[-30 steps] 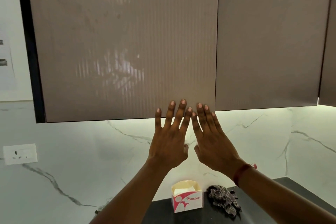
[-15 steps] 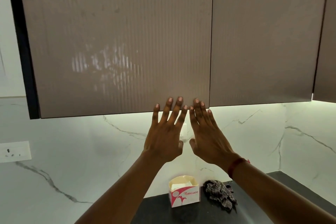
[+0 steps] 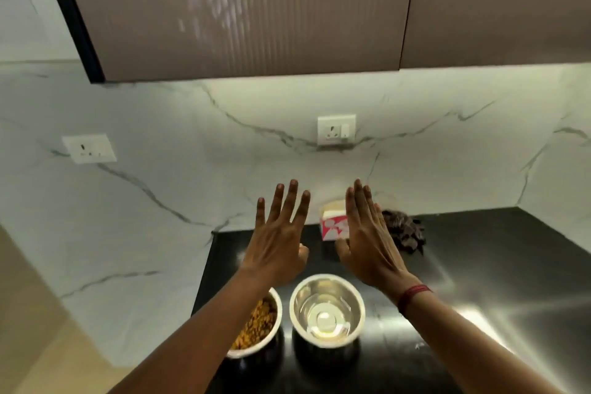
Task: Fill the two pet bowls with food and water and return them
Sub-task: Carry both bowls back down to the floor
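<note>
On the black counter (image 3: 479, 265), at its left end, the kibble-filled bowl (image 3: 259, 320) and the shiny second bowl (image 3: 326, 313) stand side by side. Above the counter, the left hand (image 3: 278, 243) and right hand (image 3: 371, 246) hover, fingers straight, holding nothing.

Left hand (image 3: 276, 243): is hovering flat with fingers spread, over the back of the black counter (image 3: 479, 265).
Right hand (image 3: 367, 243): is hovering flat beside it, holding nothing.
Food bowl (image 3: 279, 309): is sitting on the counter, holding brown kibble (image 3: 256, 323), partly under the left arm.
Steel bowl (image 3: 302, 301): is sitting just right of the food bowl.
Tissue box (image 3: 334, 227) and dark cloth (image 3: 406, 230): are lying by the marble wall (image 3: 128, 217).
</note>
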